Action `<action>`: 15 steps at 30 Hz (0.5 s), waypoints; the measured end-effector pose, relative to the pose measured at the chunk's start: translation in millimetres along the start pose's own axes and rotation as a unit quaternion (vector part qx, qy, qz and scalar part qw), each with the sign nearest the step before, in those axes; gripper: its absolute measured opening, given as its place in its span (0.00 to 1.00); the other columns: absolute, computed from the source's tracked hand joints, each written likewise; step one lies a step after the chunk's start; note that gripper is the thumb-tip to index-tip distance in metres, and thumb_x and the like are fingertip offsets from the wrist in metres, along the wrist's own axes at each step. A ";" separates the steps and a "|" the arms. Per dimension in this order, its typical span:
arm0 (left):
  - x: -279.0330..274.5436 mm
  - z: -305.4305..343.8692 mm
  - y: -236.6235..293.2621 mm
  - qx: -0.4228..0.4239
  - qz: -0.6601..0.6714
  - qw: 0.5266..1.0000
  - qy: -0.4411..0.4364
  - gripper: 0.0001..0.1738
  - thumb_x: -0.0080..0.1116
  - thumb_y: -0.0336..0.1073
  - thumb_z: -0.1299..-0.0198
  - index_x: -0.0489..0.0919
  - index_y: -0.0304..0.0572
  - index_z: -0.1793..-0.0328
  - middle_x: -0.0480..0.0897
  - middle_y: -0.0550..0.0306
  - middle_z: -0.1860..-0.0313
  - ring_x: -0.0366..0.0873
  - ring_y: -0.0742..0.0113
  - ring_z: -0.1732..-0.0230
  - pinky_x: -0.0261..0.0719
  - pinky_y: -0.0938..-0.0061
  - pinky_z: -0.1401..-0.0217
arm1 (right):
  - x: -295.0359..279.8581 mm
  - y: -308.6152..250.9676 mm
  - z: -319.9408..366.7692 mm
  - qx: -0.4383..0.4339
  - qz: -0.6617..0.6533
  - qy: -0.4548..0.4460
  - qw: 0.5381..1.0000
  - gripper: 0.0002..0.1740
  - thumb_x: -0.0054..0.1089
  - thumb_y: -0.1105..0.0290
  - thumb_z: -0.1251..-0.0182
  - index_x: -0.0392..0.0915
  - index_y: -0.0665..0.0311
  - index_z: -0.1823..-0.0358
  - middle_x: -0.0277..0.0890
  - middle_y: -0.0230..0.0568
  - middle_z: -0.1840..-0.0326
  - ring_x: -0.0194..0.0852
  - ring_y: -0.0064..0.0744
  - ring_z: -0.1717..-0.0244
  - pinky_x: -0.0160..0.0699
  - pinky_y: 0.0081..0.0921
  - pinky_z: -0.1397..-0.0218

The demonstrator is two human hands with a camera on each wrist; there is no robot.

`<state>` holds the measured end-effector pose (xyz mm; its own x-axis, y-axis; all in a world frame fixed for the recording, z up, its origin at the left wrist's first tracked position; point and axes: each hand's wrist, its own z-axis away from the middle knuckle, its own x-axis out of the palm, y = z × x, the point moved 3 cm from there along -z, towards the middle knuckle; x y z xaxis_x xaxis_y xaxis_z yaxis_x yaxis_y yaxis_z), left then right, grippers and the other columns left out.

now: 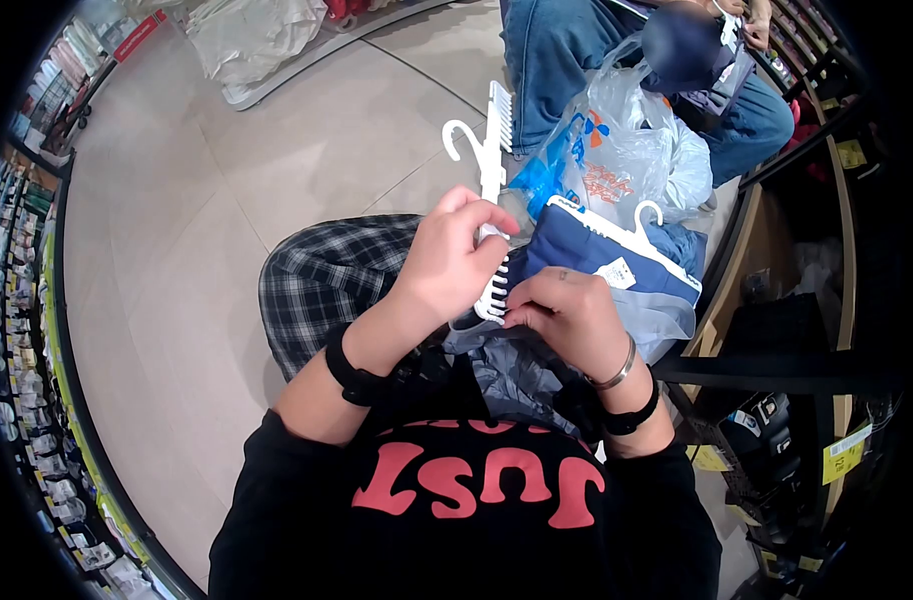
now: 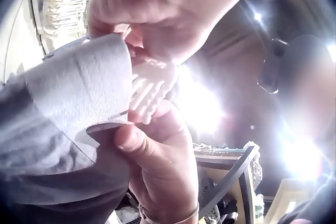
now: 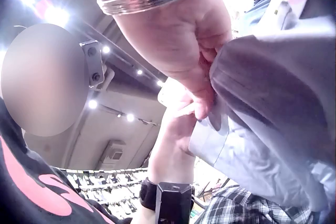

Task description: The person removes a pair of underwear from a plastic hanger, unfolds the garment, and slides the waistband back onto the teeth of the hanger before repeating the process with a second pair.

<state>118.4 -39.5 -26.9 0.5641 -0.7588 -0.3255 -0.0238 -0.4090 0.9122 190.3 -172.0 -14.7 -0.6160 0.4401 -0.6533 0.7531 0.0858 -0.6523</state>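
Observation:
A white plastic clip hanger (image 1: 493,180) with a toothed bar stands upright in front of me, its hook toward the top of the head view. My left hand (image 1: 455,258) grips the bar near its middle, thumb and fingers curled round it. At the bar's near end, my right hand (image 1: 574,318) pinches the edge of a grey cloth garment (image 2: 68,103). That edge lies right against the hanger's teeth (image 2: 149,90) in the left wrist view. Much of the garment hangs below, partly hidden by my hands. A navy garment (image 1: 587,243) on another white hanger (image 1: 640,232) lies just beyond my right hand.
A clear plastic bag (image 1: 617,150) with printing stands ahead, beside a seated person in jeans (image 1: 542,60). Shelving (image 1: 767,370) with yellow price tags runs close on the right. Racks of packaged goods (image 1: 42,400) line the left, across the tiled floor (image 1: 177,250).

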 end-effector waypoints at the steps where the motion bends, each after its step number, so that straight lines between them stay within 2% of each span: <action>1: 1.2 -0.7 -3.8 -0.003 0.032 0.999 -0.002 0.11 0.46 0.22 0.52 0.78 0.36 0.64 0.69 0.57 0.65 0.67 0.76 0.81 0.67 0.80 0.76 | 0.0 -2.1 -0.2 0.006 -0.001 0.002 1.000 0.11 0.69 0.73 0.61 0.76 0.63 0.74 0.74 0.36 0.78 0.74 0.35 0.75 0.72 0.26 0.72; 3: -0.3 1.1 1.7 -0.009 -0.005 1.000 0.011 0.11 0.46 0.22 0.53 0.78 0.36 0.64 0.69 0.58 0.65 0.67 0.76 0.81 0.67 0.80 0.76 | 0.7 -7.4 -0.5 0.019 -0.004 0.004 1.000 0.10 0.67 0.72 0.59 0.74 0.62 0.74 0.72 0.37 0.79 0.73 0.38 0.75 0.72 0.29 0.73; 6: -1.5 2.0 7.8 0.005 -0.052 0.998 0.033 0.11 0.47 0.22 0.53 0.78 0.36 0.64 0.69 0.58 0.66 0.65 0.76 0.81 0.66 0.81 0.76 | 1.3 -7.7 0.9 -0.009 0.022 0.013 1.000 0.12 0.70 0.71 0.61 0.75 0.62 0.74 0.74 0.37 0.78 0.73 0.36 0.76 0.71 0.26 0.73; 10: -2.0 2.9 12.6 0.025 -0.080 0.995 0.050 0.11 0.47 0.22 0.53 0.78 0.36 0.65 0.68 0.58 0.66 0.64 0.77 0.82 0.64 0.81 0.76 | 1.5 -10.3 1.2 -0.030 0.048 0.017 0.998 0.12 0.69 0.73 0.60 0.74 0.62 0.74 0.72 0.37 0.79 0.72 0.37 0.76 0.70 0.28 0.74; 13: -3.6 4.9 20.7 0.008 -0.075 0.996 0.055 0.07 0.50 0.23 0.53 0.76 0.37 0.66 0.69 0.52 0.66 0.71 0.63 0.78 0.71 0.72 0.72 | 1.0 -12.7 1.4 -0.045 0.059 0.015 0.997 0.11 0.68 0.75 0.60 0.74 0.62 0.74 0.72 0.37 0.79 0.71 0.37 0.76 0.70 0.28 0.74; 15: -2.8 6.1 22.6 0.011 -0.070 0.996 0.061 0.08 0.50 0.23 0.53 0.76 0.37 0.66 0.69 0.52 0.65 0.72 0.63 0.78 0.71 0.72 0.72 | -0.5 -14.6 0.7 -0.055 0.061 0.009 0.997 0.11 0.67 0.77 0.59 0.74 0.62 0.74 0.72 0.36 0.79 0.71 0.37 0.76 0.69 0.28 0.74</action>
<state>111.3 -49.6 -6.9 0.6587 -0.6268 -0.4162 0.0456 -0.5189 0.8536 179.4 -174.1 -5.1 -0.5147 0.4690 -0.7178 0.8435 0.1271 -0.5218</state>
